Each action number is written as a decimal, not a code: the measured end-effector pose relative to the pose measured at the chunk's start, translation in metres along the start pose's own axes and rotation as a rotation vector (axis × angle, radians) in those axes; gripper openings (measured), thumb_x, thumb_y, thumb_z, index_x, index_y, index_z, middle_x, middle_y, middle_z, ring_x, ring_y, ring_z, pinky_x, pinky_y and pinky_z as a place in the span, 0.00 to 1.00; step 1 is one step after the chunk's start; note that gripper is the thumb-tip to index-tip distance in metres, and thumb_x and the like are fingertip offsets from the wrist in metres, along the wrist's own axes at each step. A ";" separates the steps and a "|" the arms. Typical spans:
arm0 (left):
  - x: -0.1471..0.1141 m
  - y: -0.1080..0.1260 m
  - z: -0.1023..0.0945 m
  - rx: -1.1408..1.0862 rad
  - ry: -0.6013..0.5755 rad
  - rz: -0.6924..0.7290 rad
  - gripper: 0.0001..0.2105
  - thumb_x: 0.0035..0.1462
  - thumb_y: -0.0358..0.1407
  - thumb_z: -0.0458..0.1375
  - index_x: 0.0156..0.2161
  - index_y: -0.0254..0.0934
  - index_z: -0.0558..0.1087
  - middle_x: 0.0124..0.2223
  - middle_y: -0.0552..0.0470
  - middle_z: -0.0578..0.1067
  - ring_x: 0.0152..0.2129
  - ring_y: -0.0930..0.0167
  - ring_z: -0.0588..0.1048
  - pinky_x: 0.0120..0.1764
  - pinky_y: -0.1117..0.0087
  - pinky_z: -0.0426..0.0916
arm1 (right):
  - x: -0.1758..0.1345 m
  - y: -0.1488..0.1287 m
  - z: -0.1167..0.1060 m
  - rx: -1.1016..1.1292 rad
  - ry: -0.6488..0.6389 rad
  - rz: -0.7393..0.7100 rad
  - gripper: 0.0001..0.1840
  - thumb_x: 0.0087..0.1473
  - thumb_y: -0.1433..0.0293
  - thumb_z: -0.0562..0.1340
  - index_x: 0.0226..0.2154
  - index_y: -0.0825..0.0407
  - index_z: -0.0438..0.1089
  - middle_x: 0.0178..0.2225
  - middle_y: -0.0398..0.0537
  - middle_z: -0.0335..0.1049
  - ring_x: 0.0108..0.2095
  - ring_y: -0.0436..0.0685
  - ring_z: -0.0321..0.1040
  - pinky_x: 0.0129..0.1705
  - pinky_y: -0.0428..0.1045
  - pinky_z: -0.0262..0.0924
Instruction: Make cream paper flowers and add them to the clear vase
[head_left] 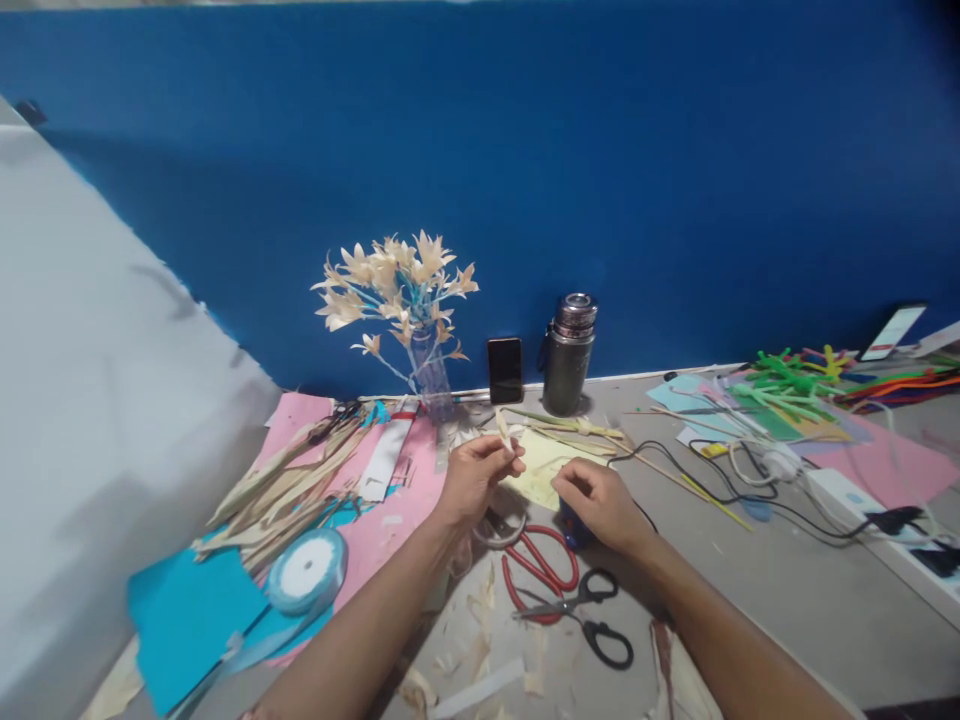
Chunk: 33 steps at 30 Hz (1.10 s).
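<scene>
My left hand (480, 475) is closed in a pinch around a small pale petal-like piece (503, 426), its tip sticking up past the fingers. To the right, my right hand (600, 502) has its fingers curled over a dark blue object (573, 527), mostly hidden beneath the hand. A black cord runs behind that hand. Below both hands lie red-handled scissors (541, 560), with black-handled scissors (581, 607) overlapping them. A grey ring-shaped roll (499, 528) sits under my left wrist. Pale scraps (480, 620) are scattered nearer to me.
Cream flowers (390, 285) stand in a clear vase (431, 375) at the back, beside a phone (505, 370) and a flask (570, 355). Dried husks (300, 480) and a blue ribbon spool (306, 570) lie left. Green pipe cleaners (787, 385) and a power strip (847, 500) are right.
</scene>
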<state>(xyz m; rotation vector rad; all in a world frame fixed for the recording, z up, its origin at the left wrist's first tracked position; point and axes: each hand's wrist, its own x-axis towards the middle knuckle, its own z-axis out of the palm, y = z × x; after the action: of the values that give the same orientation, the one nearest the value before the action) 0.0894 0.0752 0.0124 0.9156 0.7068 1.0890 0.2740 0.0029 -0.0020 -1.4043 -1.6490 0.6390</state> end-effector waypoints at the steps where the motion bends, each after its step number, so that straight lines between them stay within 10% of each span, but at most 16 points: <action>1: -0.002 0.002 -0.003 0.014 0.012 -0.003 0.12 0.39 0.35 0.72 0.27 0.30 0.76 0.29 0.48 0.79 0.21 0.74 0.75 0.30 0.73 0.69 | 0.000 0.001 0.000 -0.052 -0.012 -0.022 0.12 0.58 0.67 0.58 0.24 0.51 0.65 0.24 0.42 0.66 0.27 0.52 0.62 0.32 0.47 0.55; 19: -0.026 -0.002 -0.032 0.121 0.201 0.130 0.06 0.42 0.31 0.69 0.25 0.33 0.76 0.25 0.54 0.74 0.20 0.75 0.71 0.26 0.74 0.67 | -0.001 0.016 0.006 -0.254 -0.110 -0.118 0.11 0.60 0.68 0.59 0.26 0.50 0.66 0.28 0.44 0.68 0.30 0.53 0.64 0.35 0.47 0.55; 33: -0.030 -0.004 -0.032 0.218 0.126 0.241 0.04 0.45 0.33 0.67 0.26 0.35 0.78 0.32 0.52 0.74 0.23 0.74 0.72 0.27 0.72 0.68 | -0.002 0.015 0.006 -0.211 0.012 -0.161 0.09 0.57 0.68 0.62 0.25 0.50 0.67 0.26 0.43 0.68 0.28 0.52 0.64 0.32 0.47 0.55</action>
<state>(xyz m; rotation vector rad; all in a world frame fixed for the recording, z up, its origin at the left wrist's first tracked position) 0.0541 0.0546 -0.0050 1.1484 0.8464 1.3091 0.2767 0.0059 -0.0178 -1.4009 -1.8402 0.3723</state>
